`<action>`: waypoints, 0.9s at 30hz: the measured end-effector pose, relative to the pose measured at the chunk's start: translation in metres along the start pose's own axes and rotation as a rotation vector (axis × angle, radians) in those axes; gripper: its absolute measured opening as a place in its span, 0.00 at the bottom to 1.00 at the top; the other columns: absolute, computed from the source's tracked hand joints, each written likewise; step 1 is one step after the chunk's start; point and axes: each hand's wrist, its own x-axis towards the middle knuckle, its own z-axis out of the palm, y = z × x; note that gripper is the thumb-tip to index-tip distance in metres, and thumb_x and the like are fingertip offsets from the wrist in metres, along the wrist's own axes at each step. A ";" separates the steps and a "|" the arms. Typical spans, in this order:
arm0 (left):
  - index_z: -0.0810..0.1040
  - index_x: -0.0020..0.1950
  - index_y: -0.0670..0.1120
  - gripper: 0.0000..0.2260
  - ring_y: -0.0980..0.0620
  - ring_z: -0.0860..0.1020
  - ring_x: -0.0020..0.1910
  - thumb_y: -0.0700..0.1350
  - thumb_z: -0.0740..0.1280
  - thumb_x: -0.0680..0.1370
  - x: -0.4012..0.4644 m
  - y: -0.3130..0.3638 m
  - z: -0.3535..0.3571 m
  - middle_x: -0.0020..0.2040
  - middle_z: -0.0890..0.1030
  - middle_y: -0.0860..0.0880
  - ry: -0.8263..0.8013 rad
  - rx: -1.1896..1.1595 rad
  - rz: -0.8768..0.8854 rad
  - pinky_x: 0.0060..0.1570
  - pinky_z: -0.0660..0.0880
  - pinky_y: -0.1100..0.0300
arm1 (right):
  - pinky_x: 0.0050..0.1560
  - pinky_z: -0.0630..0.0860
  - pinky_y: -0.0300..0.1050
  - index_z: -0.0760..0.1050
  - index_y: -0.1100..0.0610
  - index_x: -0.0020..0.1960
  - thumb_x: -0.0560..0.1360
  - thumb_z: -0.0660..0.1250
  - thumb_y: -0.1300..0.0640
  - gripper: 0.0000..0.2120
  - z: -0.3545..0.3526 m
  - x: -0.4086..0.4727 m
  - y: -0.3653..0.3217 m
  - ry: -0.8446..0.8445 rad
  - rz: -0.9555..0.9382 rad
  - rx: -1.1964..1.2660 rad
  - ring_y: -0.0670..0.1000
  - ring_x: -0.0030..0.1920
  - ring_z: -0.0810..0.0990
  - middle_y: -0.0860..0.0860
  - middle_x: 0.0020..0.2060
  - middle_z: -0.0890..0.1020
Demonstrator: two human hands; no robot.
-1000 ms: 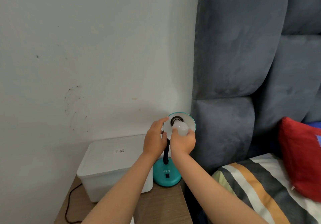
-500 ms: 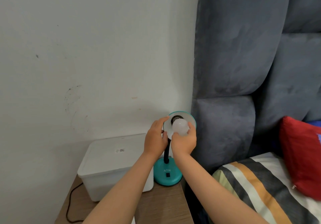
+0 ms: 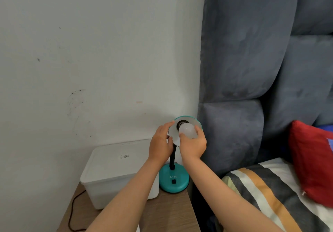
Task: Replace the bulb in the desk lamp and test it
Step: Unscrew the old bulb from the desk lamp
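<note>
Pale wall [image 3: 90, 51] is filling the far side of the scene, with a wooden table [image 3: 167, 212] standing against it at the near edge. On the right part of that table a teal desk lamp [image 3: 174, 179] is standing, its round base marked ATN, its black bendable neck [image 3: 172, 159] rising to a teal-rimmed shade [image 3: 195, 121] that is facing toward the camera. A white bulb [image 3: 187, 130] is sitting at the mouth of the dark socket in the middle of the shade; how far it is seated cannot be told. The right hand [image 3: 193, 144] is gripping the bulb from below and from the right, fingers curled around its round end. The left hand [image 3: 161, 141] is holding the left edge of the shade, fingers bent over the rim and thumb lying near the neck.

Just left of the lamp base, a white lidded box [image 3: 115, 172] is resting on the table with a small printed label on its lid. A dark cable [image 3: 72, 212] is trailing over the table's left side, near the box. To the right of the lamp, a padded blue-grey headboard [image 3: 252, 60] is rising beside the wall. Lower right, a striped bed cover [image 3: 270, 195] in black, white and orange is lying on the bed, with a red pillow [image 3: 311, 159] leaning at the far right.
</note>
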 end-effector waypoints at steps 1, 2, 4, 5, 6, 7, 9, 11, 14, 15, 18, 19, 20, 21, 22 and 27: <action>0.69 0.65 0.55 0.24 0.55 0.76 0.47 0.34 0.62 0.74 0.000 0.000 0.000 0.58 0.74 0.53 0.000 0.001 -0.001 0.47 0.76 0.61 | 0.62 0.73 0.47 0.69 0.56 0.67 0.69 0.72 0.65 0.28 -0.002 0.000 0.000 -0.004 0.002 -0.007 0.54 0.64 0.73 0.53 0.65 0.74; 0.69 0.65 0.55 0.24 0.55 0.76 0.47 0.34 0.62 0.74 0.000 0.001 0.000 0.58 0.74 0.53 0.002 0.003 -0.002 0.48 0.76 0.61 | 0.62 0.73 0.48 0.70 0.56 0.66 0.68 0.72 0.65 0.27 -0.003 0.000 -0.001 -0.012 0.000 -0.006 0.54 0.63 0.73 0.53 0.64 0.74; 0.69 0.65 0.55 0.24 0.56 0.75 0.47 0.34 0.62 0.73 -0.001 0.001 0.000 0.58 0.75 0.52 0.005 0.004 0.000 0.48 0.77 0.59 | 0.63 0.73 0.50 0.71 0.55 0.65 0.68 0.71 0.66 0.27 -0.007 0.000 0.001 -0.037 -0.027 -0.013 0.54 0.62 0.74 0.52 0.62 0.75; 0.69 0.65 0.55 0.24 0.56 0.75 0.47 0.34 0.62 0.73 0.000 0.001 0.000 0.57 0.75 0.52 0.003 0.004 0.000 0.49 0.77 0.59 | 0.63 0.73 0.51 0.72 0.55 0.64 0.67 0.71 0.67 0.26 -0.008 -0.001 0.002 -0.052 -0.057 -0.033 0.54 0.61 0.74 0.52 0.61 0.76; 0.69 0.65 0.55 0.24 0.56 0.75 0.47 0.34 0.61 0.73 0.000 0.001 -0.001 0.58 0.75 0.52 0.000 0.005 -0.002 0.49 0.77 0.58 | 0.62 0.73 0.51 0.73 0.54 0.63 0.67 0.70 0.68 0.26 -0.010 -0.001 0.003 -0.067 -0.091 -0.058 0.54 0.60 0.74 0.52 0.60 0.77; 0.69 0.65 0.55 0.24 0.56 0.75 0.47 0.34 0.61 0.74 0.001 0.001 -0.002 0.58 0.75 0.52 -0.002 0.004 -0.004 0.49 0.77 0.58 | 0.61 0.74 0.50 0.73 0.54 0.62 0.66 0.70 0.68 0.26 -0.011 -0.001 0.003 -0.080 -0.121 -0.081 0.53 0.59 0.74 0.52 0.59 0.77; 0.69 0.65 0.55 0.24 0.54 0.77 0.45 0.34 0.62 0.74 0.001 0.002 -0.003 0.58 0.75 0.51 -0.009 0.000 -0.012 0.49 0.77 0.57 | 0.61 0.74 0.51 0.73 0.52 0.62 0.66 0.71 0.67 0.26 -0.015 -0.001 0.003 -0.101 -0.156 -0.115 0.53 0.59 0.74 0.51 0.59 0.77; 0.69 0.65 0.55 0.24 0.52 0.78 0.44 0.34 0.62 0.74 0.003 0.004 -0.004 0.58 0.75 0.50 -0.028 -0.002 -0.023 0.49 0.77 0.57 | 0.60 0.75 0.51 0.70 0.50 0.65 0.67 0.72 0.63 0.29 -0.020 0.000 0.001 -0.116 -0.183 -0.124 0.53 0.59 0.75 0.51 0.60 0.76; 0.69 0.66 0.55 0.24 0.52 0.79 0.45 0.34 0.62 0.74 0.005 0.005 -0.010 0.60 0.75 0.49 -0.085 -0.017 -0.054 0.50 0.75 0.61 | 0.53 0.75 0.45 0.66 0.47 0.69 0.68 0.73 0.59 0.32 -0.029 -0.004 -0.003 -0.124 -0.209 -0.117 0.53 0.54 0.77 0.53 0.58 0.73; 0.68 0.67 0.54 0.24 0.51 0.79 0.49 0.35 0.62 0.74 0.005 0.007 -0.013 0.62 0.75 0.50 -0.108 -0.034 -0.061 0.52 0.74 0.62 | 0.51 0.75 0.43 0.66 0.47 0.68 0.68 0.73 0.58 0.32 -0.033 -0.006 -0.005 -0.132 -0.209 -0.109 0.52 0.51 0.77 0.53 0.56 0.72; 0.63 0.71 0.53 0.27 0.50 0.74 0.60 0.38 0.64 0.75 -0.001 0.014 -0.023 0.68 0.70 0.51 -0.163 -0.053 -0.084 0.61 0.72 0.59 | 0.50 0.78 0.45 0.70 0.44 0.62 0.67 0.74 0.55 0.26 -0.044 -0.013 -0.003 -0.185 -0.201 -0.085 0.50 0.47 0.79 0.54 0.55 0.73; 0.61 0.72 0.52 0.28 0.50 0.73 0.61 0.40 0.65 0.75 -0.005 0.016 -0.027 0.69 0.69 0.51 -0.166 -0.040 -0.111 0.62 0.71 0.58 | 0.49 0.79 0.46 0.70 0.44 0.60 0.66 0.74 0.54 0.25 -0.049 -0.017 -0.002 -0.209 -0.195 -0.086 0.51 0.47 0.79 0.55 0.55 0.74; 0.60 0.72 0.51 0.28 0.49 0.72 0.62 0.41 0.66 0.75 -0.010 0.019 -0.032 0.69 0.68 0.50 -0.162 -0.020 -0.138 0.62 0.70 0.57 | 0.48 0.79 0.46 0.70 0.44 0.59 0.66 0.74 0.54 0.25 -0.052 -0.022 0.001 -0.228 -0.191 -0.086 0.51 0.48 0.80 0.55 0.55 0.74; 0.60 0.73 0.50 0.28 0.49 0.71 0.63 0.42 0.66 0.75 -0.015 0.021 -0.037 0.69 0.68 0.49 -0.158 0.007 -0.156 0.63 0.69 0.57 | 0.46 0.79 0.45 0.68 0.45 0.59 0.66 0.74 0.53 0.25 -0.056 -0.029 0.003 -0.243 -0.192 -0.086 0.52 0.48 0.79 0.54 0.55 0.74; 0.61 0.72 0.49 0.27 0.49 0.70 0.65 0.44 0.66 0.75 -0.023 0.023 -0.042 0.69 0.68 0.48 -0.156 0.033 -0.162 0.65 0.67 0.57 | 0.44 0.79 0.44 0.67 0.46 0.58 0.66 0.75 0.53 0.25 -0.059 -0.036 0.007 -0.254 -0.192 -0.087 0.53 0.48 0.79 0.54 0.54 0.74; 0.68 0.67 0.48 0.20 0.50 0.70 0.63 0.46 0.65 0.75 -0.076 0.019 -0.068 0.64 0.72 0.48 -0.094 0.121 -0.193 0.61 0.67 0.60 | 0.47 0.80 0.50 0.65 0.48 0.55 0.65 0.76 0.51 0.25 -0.071 -0.074 0.030 -0.345 -0.150 -0.159 0.53 0.50 0.79 0.50 0.51 0.75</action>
